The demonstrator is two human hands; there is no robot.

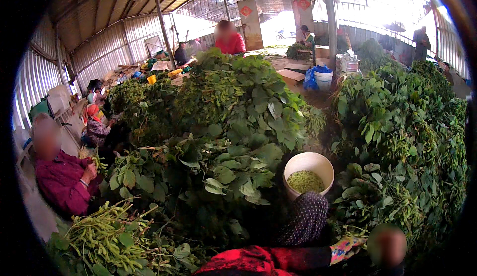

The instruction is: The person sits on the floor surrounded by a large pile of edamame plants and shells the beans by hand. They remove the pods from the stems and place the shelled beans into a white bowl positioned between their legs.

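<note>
From the lower edge, my right arm in a red and black sleeve with a floral cuff stretches to the right. A round blur covers my right hand, so its fingers and anything in them are hidden. Leafy green bean plants lie beside that hand. My left hand is out of sight. Beyond my knee in dotted dark trousers stands a white bucket, partly filled with small pale-green beans or pods.
A tall heap of bean plants rises ahead, another at right. Bundled pods lie lower left. A person in purple holds pods at left; a person in red is behind the heap. Cardboard boxes and a white pail stand farther back.
</note>
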